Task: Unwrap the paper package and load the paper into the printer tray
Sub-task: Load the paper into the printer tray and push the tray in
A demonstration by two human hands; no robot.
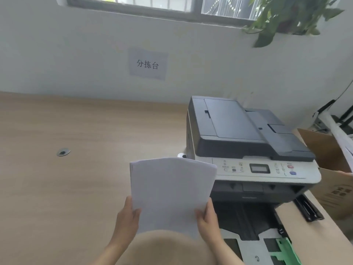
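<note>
A stack of white paper (170,192) is held upright in front of me, above the wooden desk. My left hand (128,217) grips its lower left edge and my right hand (207,220) grips its lower right edge. The sheets fan slightly at the top. To the right stands a grey and white printer (246,142). Its paper tray (254,240) is pulled out toward me, with green guides (285,251) at the near end. No wrapper is in view.
The wooden desk (66,188) has a cable hole (63,152) at the left. A cardboard box (332,169) stands right of the printer. A paper sign (148,64) hangs on the wall, and a plant (286,18) sits on the window ledge.
</note>
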